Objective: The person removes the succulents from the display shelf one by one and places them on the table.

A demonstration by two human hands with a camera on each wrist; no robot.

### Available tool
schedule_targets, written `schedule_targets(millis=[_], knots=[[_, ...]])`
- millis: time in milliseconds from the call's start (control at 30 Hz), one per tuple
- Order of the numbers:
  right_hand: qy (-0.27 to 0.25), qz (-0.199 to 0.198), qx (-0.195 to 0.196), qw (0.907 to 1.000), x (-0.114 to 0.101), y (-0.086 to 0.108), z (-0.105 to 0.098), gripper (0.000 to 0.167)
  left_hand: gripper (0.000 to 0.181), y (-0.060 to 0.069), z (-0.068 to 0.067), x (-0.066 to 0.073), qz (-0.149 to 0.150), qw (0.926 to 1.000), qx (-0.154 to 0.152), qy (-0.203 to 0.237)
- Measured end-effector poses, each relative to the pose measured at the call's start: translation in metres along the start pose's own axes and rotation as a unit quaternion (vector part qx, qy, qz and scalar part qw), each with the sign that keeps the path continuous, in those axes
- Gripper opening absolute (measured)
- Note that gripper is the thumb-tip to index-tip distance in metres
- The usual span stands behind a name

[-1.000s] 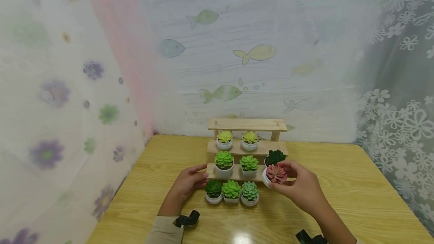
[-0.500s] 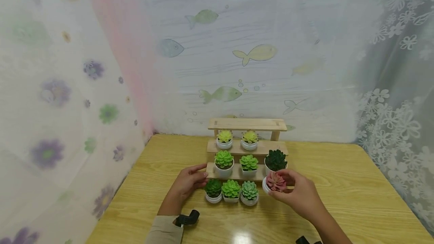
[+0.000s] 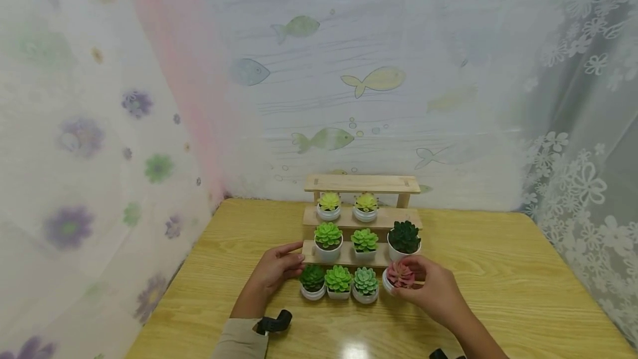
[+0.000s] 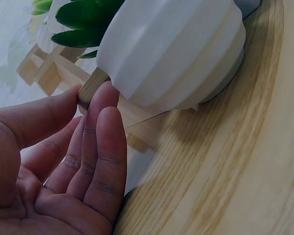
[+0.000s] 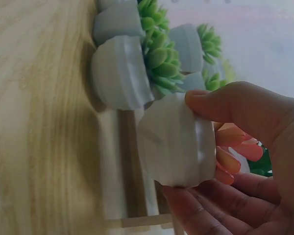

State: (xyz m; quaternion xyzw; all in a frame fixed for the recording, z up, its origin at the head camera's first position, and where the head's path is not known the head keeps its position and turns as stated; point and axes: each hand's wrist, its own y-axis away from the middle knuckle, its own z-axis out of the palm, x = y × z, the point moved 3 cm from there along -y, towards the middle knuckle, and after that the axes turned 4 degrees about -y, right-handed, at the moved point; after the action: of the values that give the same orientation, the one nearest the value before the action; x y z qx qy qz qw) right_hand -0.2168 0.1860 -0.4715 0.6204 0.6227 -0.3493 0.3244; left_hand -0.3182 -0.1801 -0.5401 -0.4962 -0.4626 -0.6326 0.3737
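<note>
My right hand pinches the white pot of a pink succulent between thumb and fingers. In the right wrist view this pot is raised off the table. My left hand grips the left end of the lowest board of a wooden tiered plant stand; in the left wrist view, thumb and fingertips pinch the board's end. Before the stand, a dark green succulent, a bright green succulent and a pale green succulent stand in a row, left of the pink one.
The lowest board bears two bright green succulents and a dark green succulent at its right end. Two yellow succulents sit on the middle board. The wooden table extends to both sides; a printed curtain hangs behind.
My right hand has brought the pink succulent down and toward me, from in front of the dark green one on the lowest board to beside the front row. The left hand has stayed put.
</note>
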Motion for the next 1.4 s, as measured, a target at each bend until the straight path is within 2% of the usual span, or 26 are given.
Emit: schedule_targets(millis=[300, 600, 1400], knots=[[0.008, 0.024, -0.01, 0.9996, 0.013, -0.005, 0.011, 0.066, 0.057, -0.001, 0.0, -0.001, 0.0, 1.0, 0.0, 0.005], [0.019, 0.02, -0.009, 0.9996, 0.02, -0.008, 0.017, 0.067, 0.057, 0.0, 0.0, -0.001, 0.003, 1.0, -0.002, 0.003], [0.034, 0.015, -0.016, 0.9992, 0.015, -0.005, 0.017, 0.068, 0.057, 0.001, 0.0, 0.001, 0.004, 0.9999, -0.01, 0.005]])
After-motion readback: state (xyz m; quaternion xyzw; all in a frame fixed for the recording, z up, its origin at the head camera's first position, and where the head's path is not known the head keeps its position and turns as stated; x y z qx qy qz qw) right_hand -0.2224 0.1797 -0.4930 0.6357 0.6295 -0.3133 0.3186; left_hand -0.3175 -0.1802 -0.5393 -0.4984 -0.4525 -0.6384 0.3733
